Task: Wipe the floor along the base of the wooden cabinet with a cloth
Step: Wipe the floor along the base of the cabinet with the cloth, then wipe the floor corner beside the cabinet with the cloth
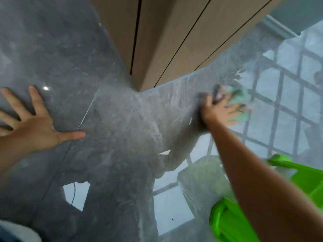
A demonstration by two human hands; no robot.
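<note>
The wooden cabinet [157, 41] rises at the top centre, its corner meeting the glossy grey floor [113, 119] near the middle. My right hand [218, 109] is blurred and pressed flat on a pale green cloth [238, 105], which lies on the floor just right of the cabinet's base. Only the cloth's edges show past my fingers. My left hand [33, 123] rests flat on the floor to the left, fingers spread, with nothing in it.
A bright green plastic object [232, 222] stands at the lower right under my right forearm. The floor reflects a window grille on the right. A thin tile joint [87, 110] runs diagonally near my left hand. A skirting edge [279, 27] shows at the top right.
</note>
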